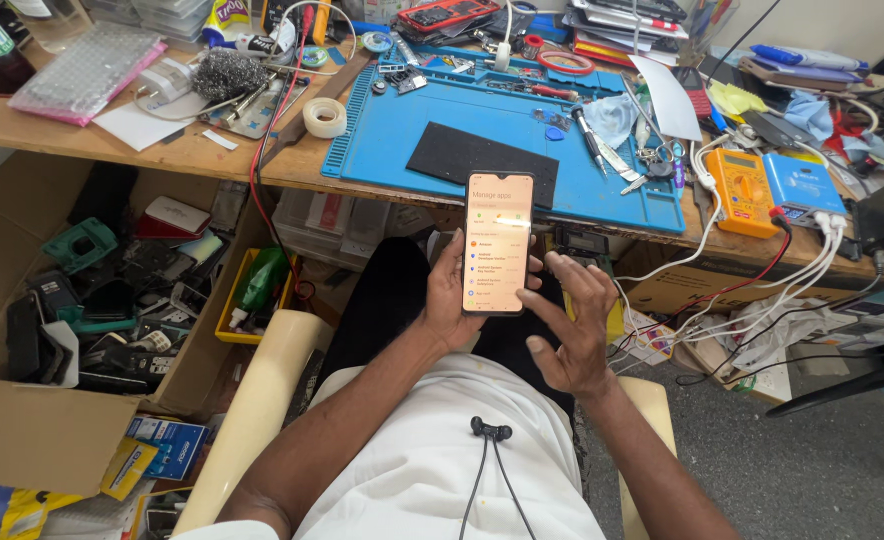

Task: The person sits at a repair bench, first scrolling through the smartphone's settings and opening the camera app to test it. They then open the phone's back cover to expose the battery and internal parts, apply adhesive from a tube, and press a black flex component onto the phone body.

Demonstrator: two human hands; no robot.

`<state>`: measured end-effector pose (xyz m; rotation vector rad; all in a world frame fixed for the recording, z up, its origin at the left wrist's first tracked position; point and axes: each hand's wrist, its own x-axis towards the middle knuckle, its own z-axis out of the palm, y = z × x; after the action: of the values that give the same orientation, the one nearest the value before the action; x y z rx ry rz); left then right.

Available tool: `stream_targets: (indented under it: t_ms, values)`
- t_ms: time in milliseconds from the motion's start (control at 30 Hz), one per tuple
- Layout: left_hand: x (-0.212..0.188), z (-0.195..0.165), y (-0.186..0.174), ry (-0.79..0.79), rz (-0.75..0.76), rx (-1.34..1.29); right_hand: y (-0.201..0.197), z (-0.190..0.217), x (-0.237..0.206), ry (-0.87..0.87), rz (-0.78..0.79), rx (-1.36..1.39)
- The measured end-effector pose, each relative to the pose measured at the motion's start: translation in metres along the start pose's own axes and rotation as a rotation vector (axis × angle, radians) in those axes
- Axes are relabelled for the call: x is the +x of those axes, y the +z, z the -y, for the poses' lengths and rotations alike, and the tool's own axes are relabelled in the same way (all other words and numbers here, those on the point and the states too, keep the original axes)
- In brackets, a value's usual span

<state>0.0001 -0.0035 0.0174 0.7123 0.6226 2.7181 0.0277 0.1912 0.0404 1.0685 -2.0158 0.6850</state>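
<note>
Left hand (454, 300) grips the powered-on smartphone (499, 243) upright; right hand (570, 325), fingers spread, hovers at its 4 o'clock; screen check under way, settings list showing.

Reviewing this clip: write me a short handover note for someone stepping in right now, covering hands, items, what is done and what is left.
Left hand holds the smartphone upright over the lap, its screen lit on a list of apps.
Right hand is open, its fingers spread beside the phone's lower right edge.
Blue work mat on the bench carries a black pad.
Done: phone powered on. Left: going through the list.
</note>
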Motion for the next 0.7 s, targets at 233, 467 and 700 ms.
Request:
stream_targets:
  t_ms: [233,467,700]
  values:
    - [0.0,0.0,0.001,-0.035,-0.047,-0.023,0.006,-0.012,-0.004,0.102,-0.03,0.022]
    - [-0.001,0.0,0.001,-0.027,-0.02,-0.037,0.005,-0.016,-0.008,-0.017,-0.013,-0.052]
    - [0.0,-0.001,0.003,-0.01,-0.055,0.022,0.007,-0.014,-0.007,-0.044,0.018,-0.073]
